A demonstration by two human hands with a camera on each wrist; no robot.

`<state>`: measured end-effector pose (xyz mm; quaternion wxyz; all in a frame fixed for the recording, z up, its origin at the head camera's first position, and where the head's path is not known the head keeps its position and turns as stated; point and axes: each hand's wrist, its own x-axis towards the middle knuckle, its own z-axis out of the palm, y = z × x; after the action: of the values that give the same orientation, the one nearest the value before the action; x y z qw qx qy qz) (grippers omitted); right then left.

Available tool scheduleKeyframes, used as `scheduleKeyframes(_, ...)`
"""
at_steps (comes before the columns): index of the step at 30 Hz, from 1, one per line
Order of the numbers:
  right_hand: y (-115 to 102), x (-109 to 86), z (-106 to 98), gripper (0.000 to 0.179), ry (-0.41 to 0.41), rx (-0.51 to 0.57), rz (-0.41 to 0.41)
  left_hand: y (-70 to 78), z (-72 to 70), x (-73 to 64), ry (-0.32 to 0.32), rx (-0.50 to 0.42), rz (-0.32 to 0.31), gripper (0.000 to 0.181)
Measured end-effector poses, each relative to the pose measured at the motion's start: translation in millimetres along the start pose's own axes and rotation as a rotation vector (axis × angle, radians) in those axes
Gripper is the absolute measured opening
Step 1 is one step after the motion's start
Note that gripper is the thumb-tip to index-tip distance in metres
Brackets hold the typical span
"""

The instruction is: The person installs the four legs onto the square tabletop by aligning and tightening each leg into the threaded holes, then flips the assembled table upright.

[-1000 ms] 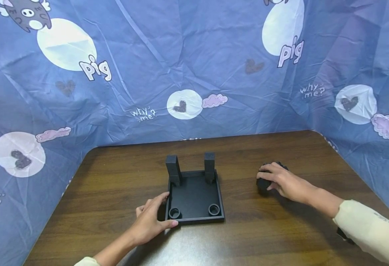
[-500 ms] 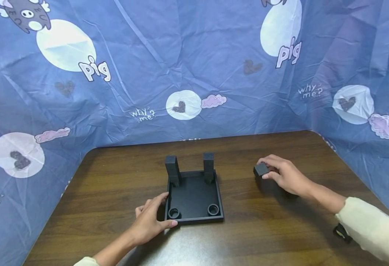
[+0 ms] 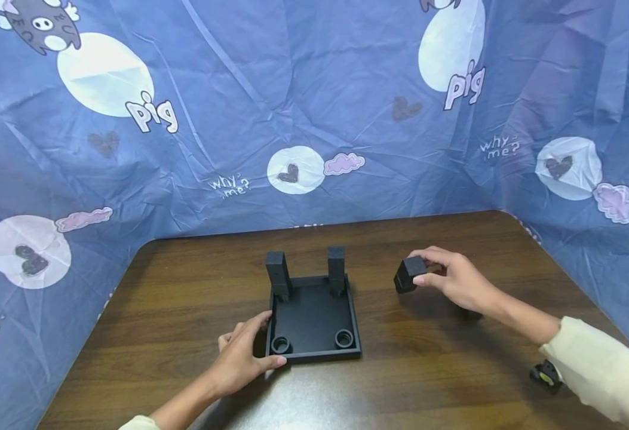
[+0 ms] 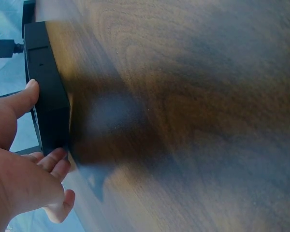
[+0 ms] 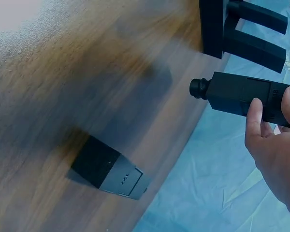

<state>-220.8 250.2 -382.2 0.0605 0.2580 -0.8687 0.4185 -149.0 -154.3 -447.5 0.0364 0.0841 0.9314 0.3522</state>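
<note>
A black square tabletop piece with a raised rim (image 3: 314, 319) lies on the wooden table, two block legs (image 3: 278, 272) standing upright at its far corners. Round threaded sockets (image 3: 343, 345) sit at its two near corners. My left hand (image 3: 241, 358) grips the near left corner, thumb on the front edge and fingers along the left side. Off to the right, my right hand (image 3: 459, 280) pinches a similar black leg (image 3: 408, 275) between thumb and fingers. In the right wrist view, this leg's threaded end (image 5: 199, 89) points toward the tabletop piece.
Another black block (image 5: 111, 169) lies on the table below my right hand, mostly covered by the forearm in the head view. Close to the right sleeve is a small black object with a yellow patch (image 3: 546, 376). A blue printed cloth (image 3: 217, 119) hangs behind the table.
My right hand has picked up the black leg, turned it, and moved slightly left with it. The left hand stays on the tabletop piece's corner.
</note>
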Motion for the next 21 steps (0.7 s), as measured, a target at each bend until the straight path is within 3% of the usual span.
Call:
scheduleKeyframes(12, -9.9, 1.3, 4.6, 0.033, -0.021, 0.165, -0.009, 0.4, 0.8, 0.1, -0.001, -0.010, -0.009, 0.086)
scheduleKeyframes(21, -31.3, 5.9, 6.3, 0.037, -0.063, 0.287, 0.069, 1.1, -0.4, 0.1, -0.006, -0.014, -0.007, 0.086)
